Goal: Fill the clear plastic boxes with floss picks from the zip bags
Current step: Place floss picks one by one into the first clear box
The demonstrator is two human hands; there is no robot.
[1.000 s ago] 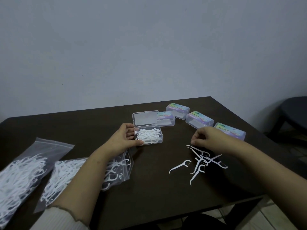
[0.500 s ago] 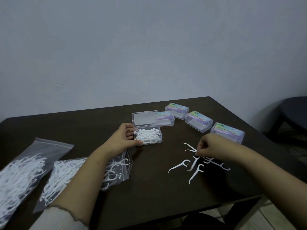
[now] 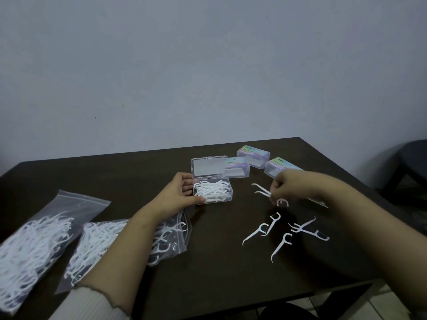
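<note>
Gathering loose picks: the right hand [image 3: 285, 189] pinches a few picks [image 3: 262, 191] in curled fingers [image 3: 273, 199], lifted just off the counter [image 3: 138, 172], between the loose scatter [image 3: 280, 232] and the open box [image 3: 213, 194]. The left hand [image 3: 179, 196] steadies that box, thumb along its near edge, fingers lying relaxed against its left wall. The box is partly full, lid up at the back. Three closed boxes [image 3: 253, 155] sit behind it; a fourth may be hidden by the right arm. Two zip bags [image 3: 92, 245] of picks lie at the left, one under the left forearm.

Step in hand, by judgement: moving a pinch of picks to the open box.

Next move calls for carrying them left over the box and laying them lengthwise, so the lid can close. About five picks remain on the counter.
</note>
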